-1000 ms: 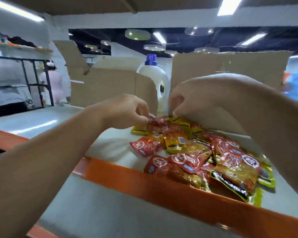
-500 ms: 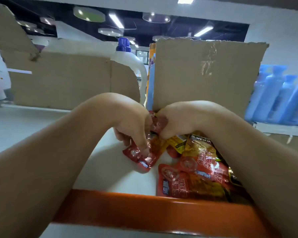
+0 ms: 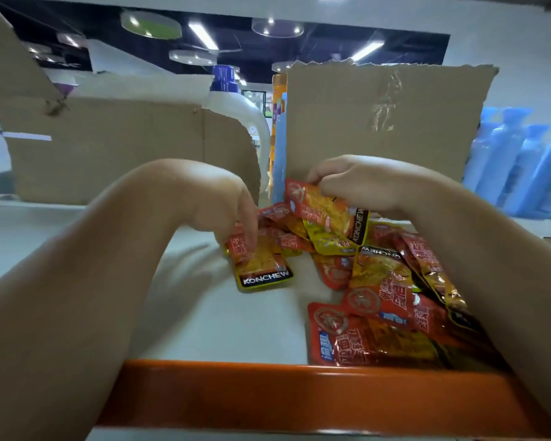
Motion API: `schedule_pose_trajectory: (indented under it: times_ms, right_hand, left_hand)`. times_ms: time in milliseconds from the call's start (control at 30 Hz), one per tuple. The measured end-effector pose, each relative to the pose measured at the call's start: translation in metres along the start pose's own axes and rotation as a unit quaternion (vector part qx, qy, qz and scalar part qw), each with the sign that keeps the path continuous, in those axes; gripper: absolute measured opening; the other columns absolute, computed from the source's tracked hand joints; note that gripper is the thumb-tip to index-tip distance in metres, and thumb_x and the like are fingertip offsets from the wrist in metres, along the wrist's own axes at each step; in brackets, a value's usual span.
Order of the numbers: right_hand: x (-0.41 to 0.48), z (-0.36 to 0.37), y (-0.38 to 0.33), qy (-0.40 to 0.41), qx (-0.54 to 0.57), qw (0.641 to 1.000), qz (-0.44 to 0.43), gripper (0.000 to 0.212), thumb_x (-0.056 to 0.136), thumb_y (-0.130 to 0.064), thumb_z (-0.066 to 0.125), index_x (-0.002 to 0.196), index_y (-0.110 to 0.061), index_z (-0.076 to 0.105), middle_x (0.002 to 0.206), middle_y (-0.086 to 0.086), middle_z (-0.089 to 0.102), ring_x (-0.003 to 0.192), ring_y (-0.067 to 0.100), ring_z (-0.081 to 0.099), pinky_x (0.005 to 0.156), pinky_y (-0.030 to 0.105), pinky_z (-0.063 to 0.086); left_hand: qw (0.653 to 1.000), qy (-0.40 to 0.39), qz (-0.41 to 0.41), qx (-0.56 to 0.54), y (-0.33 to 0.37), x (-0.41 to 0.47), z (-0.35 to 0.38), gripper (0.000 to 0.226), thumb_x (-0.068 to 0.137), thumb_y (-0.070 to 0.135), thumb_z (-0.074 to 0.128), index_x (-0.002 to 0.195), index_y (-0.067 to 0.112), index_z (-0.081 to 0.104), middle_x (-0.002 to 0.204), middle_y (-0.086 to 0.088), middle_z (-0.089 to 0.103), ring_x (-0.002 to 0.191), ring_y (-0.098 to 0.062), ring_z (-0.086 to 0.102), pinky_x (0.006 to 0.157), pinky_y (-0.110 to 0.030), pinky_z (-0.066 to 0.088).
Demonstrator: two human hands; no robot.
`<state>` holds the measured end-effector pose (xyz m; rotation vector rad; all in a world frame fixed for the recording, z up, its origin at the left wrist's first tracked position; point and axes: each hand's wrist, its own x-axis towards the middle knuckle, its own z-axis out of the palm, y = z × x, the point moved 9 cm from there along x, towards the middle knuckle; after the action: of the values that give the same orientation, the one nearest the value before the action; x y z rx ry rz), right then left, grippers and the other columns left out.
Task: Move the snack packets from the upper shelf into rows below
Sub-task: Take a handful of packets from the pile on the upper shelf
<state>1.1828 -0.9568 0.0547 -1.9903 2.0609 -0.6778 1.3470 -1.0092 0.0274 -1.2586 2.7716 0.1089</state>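
Head view: the left hand [image 3: 233, 211] is seen with its fingers curled down on the left packet [image 3: 261, 265], which is pinched at its top end while its black end seems to rest on the upper shelf [image 3: 220, 313]. The right hand [image 3: 357, 183] is closed around the raised packet [image 3: 328, 211], which is held up just above the pile of snack packets [image 3: 388, 297]. Half a second ago the two hands were pressed close together at the back of the pile. Now they are apart, and one packet is held in each. The raised packet has been lifted off the heap, and the left packet has been pulled to the side, away from the others. So two packets have probably been picked out and are ready to be carried down. Most of the packets are still heaped on the right side of the shelf, behind its orange edge [image 3: 268, 396], so a lot of the job is likely left. The rows below cannot be seen. Behind the hands, a low cardboard wall [image 3: 109, 148] and a tall cardboard sheet [image 3: 379, 116] are stood up, with a white bottle [image 3: 236, 106] between them. Blue bottles [image 3: 522, 160] are lined up far to the right.
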Motion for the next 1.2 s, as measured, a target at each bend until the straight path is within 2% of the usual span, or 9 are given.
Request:
schedule_pose_trajectory:
  times_ms: [100, 233, 333, 400, 467, 600, 700, 867, 1200]
  right_hand:
    - [0.005, 0.004, 0.009, -0.012, -0.133, 0.991, 0.021, 0.025, 0.095, -0.014, 0.053, 0.110, -0.027, 0.068, 0.080, -0.004, 0.062, 0.059, 0.013, 0.056, 0.057, 0.026, 0.047]
    - [0.004, 0.008, 0.016, -0.029, -0.252, 0.966, 0.041, 0.030, 0.090, -0.043, 0.069, 0.116, -0.029, 0.059, 0.101, -0.006, 0.060, 0.093, 0.023, 0.061, 0.084, 0.036, 0.054]
    - [-0.002, 0.018, 0.011, -0.073, -0.261, 0.962, 0.037, 0.047, 0.083, -0.059, 0.073, 0.110, -0.025, 0.057, 0.102, -0.003, 0.061, 0.097, 0.024, 0.060, 0.084, 0.037, 0.051]
    - [-0.005, 0.028, 0.009, -0.103, -0.277, 0.955, 0.041, 0.049, 0.080, -0.058, 0.077, 0.107, -0.021, 0.059, 0.090, -0.004, 0.059, 0.091, 0.023, 0.059, 0.070, 0.032, 0.045]
    - [-0.005, 0.031, 0.007, -0.103, -0.280, 0.954, 0.039, 0.048, 0.078, -0.055, 0.080, 0.105, -0.021, 0.059, 0.087, -0.004, 0.058, 0.089, 0.022, 0.058, 0.066, 0.031, 0.042]
    - [-0.002, 0.024, 0.004, -0.074, -0.256, 0.964, 0.020, 0.052, 0.076, -0.050, 0.082, 0.116, -0.027, 0.059, 0.104, -0.004, 0.060, 0.097, 0.022, 0.059, 0.083, 0.037, 0.052]
    - [0.000, 0.015, 0.002, -0.037, -0.227, 0.973, 0.007, 0.048, 0.077, -0.047, 0.080, 0.115, -0.030, 0.058, 0.100, -0.008, 0.059, 0.091, 0.019, 0.058, 0.074, 0.033, 0.048]
    - [0.004, -0.003, 0.004, 0.021, -0.167, 0.986, -0.002, 0.042, 0.075, -0.049, 0.081, 0.107, -0.035, 0.058, 0.095, -0.011, 0.059, 0.082, 0.013, 0.058, 0.066, 0.031, 0.044]
    - [-0.008, -0.053, -0.018, 0.108, -0.117, 0.987, -0.035, 0.033, 0.078, -0.050, 0.080, 0.098, -0.029, 0.064, 0.103, -0.005, 0.065, 0.088, 0.017, 0.060, 0.073, 0.032, 0.048]
  left_hand:
    - [0.997, -0.031, -0.053, -0.040, -0.016, 0.001, 0.010, 0.031, 0.088, 0.010, 0.073, 0.099, 0.038, 0.071, 0.110, 0.005, 0.066, 0.083, -0.014, 0.068, 0.058, -0.021, 0.050]
    - [0.990, -0.048, -0.085, -0.100, -0.003, 0.000, 0.021, 0.022, 0.101, 0.039, 0.063, 0.121, 0.034, 0.060, 0.115, -0.001, 0.057, 0.072, -0.021, 0.073, 0.051, -0.024, 0.053]
    - [0.997, -0.016, -0.070, -0.038, 0.015, 0.002, 0.017, 0.036, 0.094, 0.062, 0.062, 0.115, 0.033, 0.061, 0.099, 0.002, 0.062, 0.077, -0.017, 0.068, 0.053, -0.025, 0.050]
    - [0.998, 0.001, -0.061, 0.011, 0.023, 0.001, 0.015, 0.047, 0.089, 0.069, 0.064, 0.112, 0.029, 0.062, 0.097, 0.002, 0.064, 0.084, -0.020, 0.067, 0.061, -0.029, 0.050]
    - [0.998, -0.003, -0.055, 0.022, 0.029, 0.000, 0.016, 0.052, 0.085, 0.065, 0.071, 0.117, 0.025, 0.062, 0.100, -0.001, 0.065, 0.086, -0.023, 0.067, 0.063, -0.031, 0.053]
    - [0.997, -0.028, -0.073, 0.008, 0.027, -0.009, 0.019, 0.056, 0.085, 0.049, 0.080, 0.130, 0.020, 0.062, 0.104, -0.009, 0.067, 0.095, -0.026, 0.073, 0.070, -0.032, 0.061]
    - [0.997, -0.025, -0.075, 0.011, 0.024, -0.011, 0.018, 0.060, 0.082, 0.050, 0.081, 0.130, 0.020, 0.063, 0.105, -0.009, 0.070, 0.088, -0.023, 0.072, 0.065, -0.030, 0.060]
    - [0.995, 0.084, -0.045, -0.002, 0.019, -0.009, -0.010, 0.056, 0.076, 0.055, 0.083, 0.121, 0.030, 0.061, 0.096, 0.009, 0.059, 0.078, -0.006, 0.053, 0.058, -0.028, 0.037]
    - [0.971, 0.225, 0.014, -0.084, 0.026, -0.022, -0.038, 0.052, 0.072, 0.051, 0.089, 0.116, 0.046, 0.062, 0.106, 0.011, 0.062, 0.092, -0.011, 0.059, 0.077, -0.031, 0.050]
